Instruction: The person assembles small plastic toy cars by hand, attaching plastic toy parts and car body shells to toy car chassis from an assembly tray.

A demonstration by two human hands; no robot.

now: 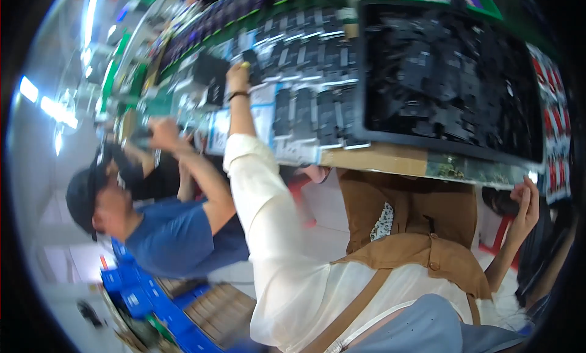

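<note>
My left hand (238, 78), at the end of a white sleeve, reaches far out to the left over the bench. Its fingers are closed at a black rectangular part (251, 66), with a small yellow spot at the fingertips; blur hides the details. Beside it stand rows of similar black parts (303, 112) on white and blue sheets. Off to the right, my right hand (525, 205) is by the bench's front corner, fingertips pinched together near a small pale spot. What they hold, if anything, cannot be made out.
A large black tray (361, 78) heaped with black plastic parts stands before me. Red-and-silver packs (554, 124) lie beyond its right side. A co-worker in a blue shirt (174, 234) works at the left, near blue boxes (143, 298). Purple-and-black items (229, 20) line the far edge.
</note>
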